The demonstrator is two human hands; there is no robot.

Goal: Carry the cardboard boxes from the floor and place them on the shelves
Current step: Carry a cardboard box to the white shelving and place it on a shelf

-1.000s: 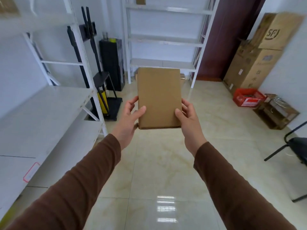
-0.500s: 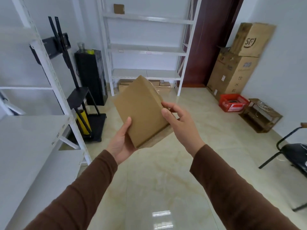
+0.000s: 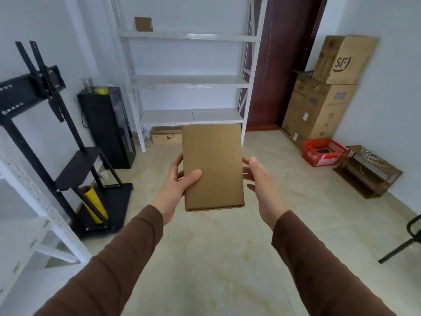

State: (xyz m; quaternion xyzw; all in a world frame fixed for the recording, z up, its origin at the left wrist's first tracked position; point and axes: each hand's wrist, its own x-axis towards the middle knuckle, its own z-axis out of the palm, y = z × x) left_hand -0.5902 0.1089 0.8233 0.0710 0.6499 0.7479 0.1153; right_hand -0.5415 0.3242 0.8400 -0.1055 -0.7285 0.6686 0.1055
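Observation:
I hold a flat brown cardboard box (image 3: 213, 166) level in front of me above the floor. My left hand (image 3: 176, 185) grips its left edge with the thumb on top. My right hand (image 3: 262, 183) is at the right edge with fingers spread; whether it touches the box I cannot tell. Ahead stands a white metal shelf unit (image 3: 191, 79). A small cardboard box (image 3: 143, 24) sits on its top shelf. More cardboard boxes (image 3: 166, 135) lie on the floor under its lowest shelf.
A second white shelf unit (image 3: 34, 224) runs along my left. A black TV stand (image 3: 75, 169) and a black cabinet (image 3: 107, 126) stand left of the far shelves. Large stacked cartons (image 3: 319, 106), a red crate (image 3: 323, 151), a wooden rack (image 3: 366, 172) and a chair (image 3: 407, 238) line the right.
The box went from flat to tilted and back to flat. My right hand loosened to spread fingers beside it. The view turned toward the far shelves, which are now closer.

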